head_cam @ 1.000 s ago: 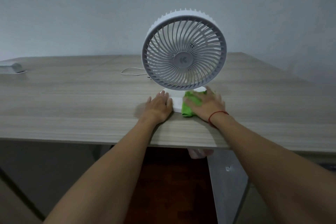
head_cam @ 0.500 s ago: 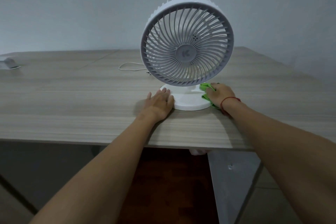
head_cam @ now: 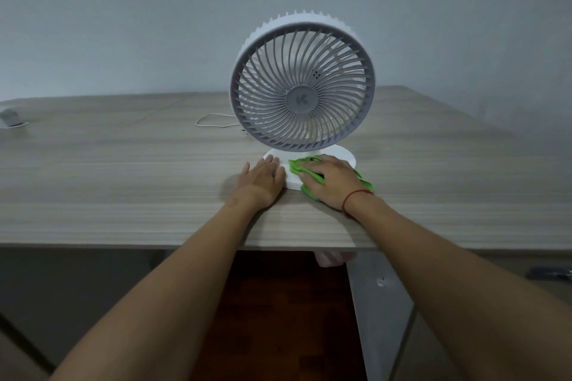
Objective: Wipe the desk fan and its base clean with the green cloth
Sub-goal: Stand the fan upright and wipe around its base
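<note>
A white desk fan point(head_cam: 301, 99) with a grey grille stands upright on its round white base point(head_cam: 340, 153), on the wooden table point(head_cam: 123, 179). My right hand point(head_cam: 334, 179) lies on the front of the base, and its fingers bend over the crumpled green cloth point(head_cam: 295, 165) and hold it down. Part of the cloth sticks out from under the wrist on the right. My left hand point(head_cam: 263, 179) rests flat on the table, with its fingertips against the left rim of the base.
A thin white cable point(head_cam: 213, 120) loops on the table behind the fan. A small grey object point(head_cam: 10, 117) sits at the far left edge. A wall stands close behind the table. The table's front edge runs under my forearms.
My right hand has slid the green cloth from the right side of the base back to its front. My left hand has stayed at the left rim.
</note>
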